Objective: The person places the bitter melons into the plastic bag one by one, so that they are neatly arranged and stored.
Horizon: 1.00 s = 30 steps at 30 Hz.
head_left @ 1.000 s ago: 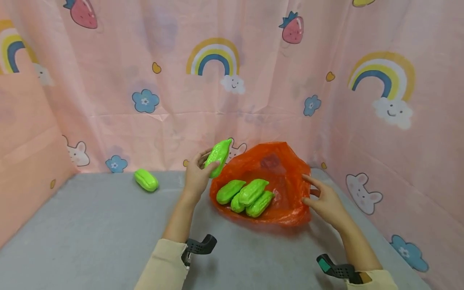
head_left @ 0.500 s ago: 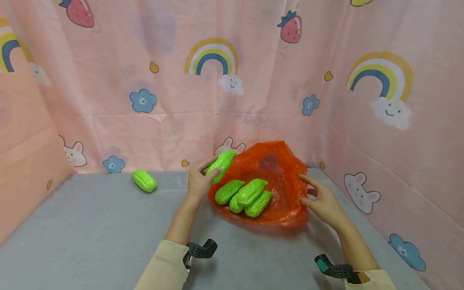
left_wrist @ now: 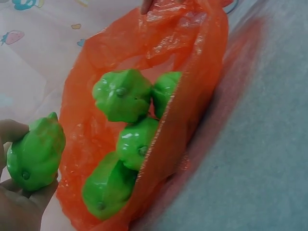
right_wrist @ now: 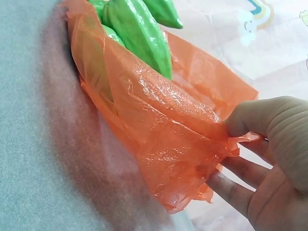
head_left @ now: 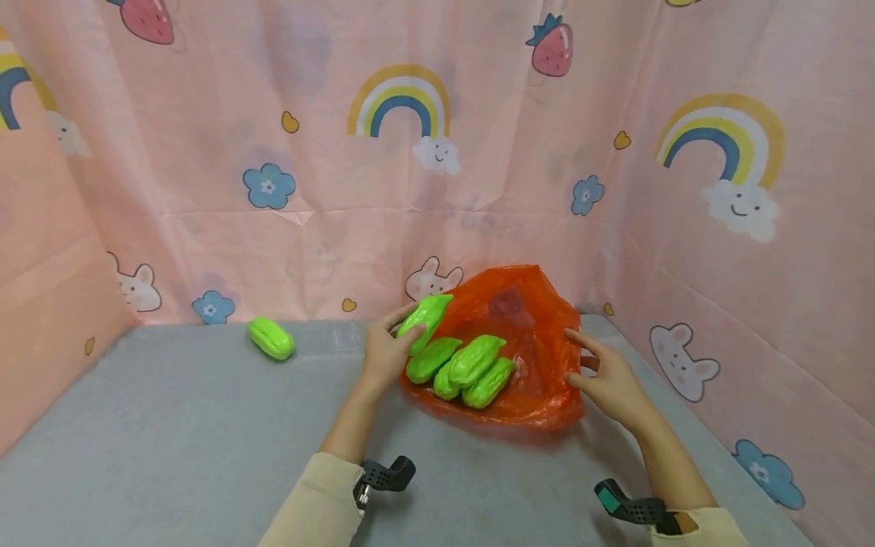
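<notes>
In the head view my left hand (head_left: pixel 383 355) holds a glossy green bitter melon (head_left: pixel 427 319) between thumb and fingers, over the left side of an open orange plastic bag (head_left: pixel 543 334). My right hand (head_left: pixel 613 384) pinches the bag's right edge; the right wrist view shows the thin film (right_wrist: pixel 168 130) gathered between thumb and fingers. Several more bitter melons (head_left: pixel 477 361) lie piled inside the bag. The left wrist view shows the held bitter melon (left_wrist: pixel 37 155) just outside the bag's mouth, apart from those inside.
Another green bitter melon (head_left: pixel 271 339) lies at the back left of the grey table (head_left: pixel 191 441). A pink curtain (head_left: pixel 328 251) printed with rainbows and rabbits hangs behind and along both sides. Each wrist wears a black camera mount (head_left: pixel 388 475).
My left hand has lowered and shifted right with the bitter melon, bringing it closer to the pile in the bag. The right hand keeps its hold on the bag's edge.
</notes>
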Motion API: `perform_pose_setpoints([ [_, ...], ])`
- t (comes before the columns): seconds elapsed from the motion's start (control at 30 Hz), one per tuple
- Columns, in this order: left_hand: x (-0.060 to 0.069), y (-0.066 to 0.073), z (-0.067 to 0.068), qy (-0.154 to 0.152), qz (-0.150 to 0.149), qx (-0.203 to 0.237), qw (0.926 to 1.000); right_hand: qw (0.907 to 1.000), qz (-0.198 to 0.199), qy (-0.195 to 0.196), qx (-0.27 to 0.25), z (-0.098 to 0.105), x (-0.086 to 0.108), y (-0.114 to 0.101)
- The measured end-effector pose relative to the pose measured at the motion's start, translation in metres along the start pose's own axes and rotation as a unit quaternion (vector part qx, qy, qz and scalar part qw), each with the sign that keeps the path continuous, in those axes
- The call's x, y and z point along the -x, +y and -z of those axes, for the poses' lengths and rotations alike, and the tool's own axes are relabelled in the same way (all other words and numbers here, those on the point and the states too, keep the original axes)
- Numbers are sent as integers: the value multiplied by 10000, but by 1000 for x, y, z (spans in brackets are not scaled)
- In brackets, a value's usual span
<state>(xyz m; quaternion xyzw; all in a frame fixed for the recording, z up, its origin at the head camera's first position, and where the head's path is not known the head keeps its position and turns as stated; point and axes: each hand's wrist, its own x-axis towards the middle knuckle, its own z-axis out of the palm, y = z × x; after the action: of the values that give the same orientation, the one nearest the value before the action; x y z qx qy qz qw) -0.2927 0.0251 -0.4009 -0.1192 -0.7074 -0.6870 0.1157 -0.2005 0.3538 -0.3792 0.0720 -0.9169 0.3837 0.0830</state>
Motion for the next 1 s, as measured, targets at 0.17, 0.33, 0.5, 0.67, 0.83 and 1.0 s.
perform_pose_setpoints([
  [0.17, 2, -6, -7, 80, -8, -192, 9998, 9999, -75, -38, 88, 0, 0, 2],
  [0.33, 5, -9, -12, 68, -152, -577, 9982, 9999, -59, -99, 33, -1, 0, 1],
  [0.5, 4, -9, -16, 32, -136, -692, 9975, 9999, -44, -93, 14, 0, 3, 0],
  [0.67, 3, -6, -21, -143, -123, -477, 9987, 9997, -165, -75, 135, 2, 5, 0],
  [0.83, 5, -5, -22, -136, -65, -437, 9989, 9996, -179, -120, 156, 1, 3, -1],
  [1.0, 8, -7, -22, -114, -80, -540, 9984, 9996, -188, -172, 100, -1, 1, -3],
])
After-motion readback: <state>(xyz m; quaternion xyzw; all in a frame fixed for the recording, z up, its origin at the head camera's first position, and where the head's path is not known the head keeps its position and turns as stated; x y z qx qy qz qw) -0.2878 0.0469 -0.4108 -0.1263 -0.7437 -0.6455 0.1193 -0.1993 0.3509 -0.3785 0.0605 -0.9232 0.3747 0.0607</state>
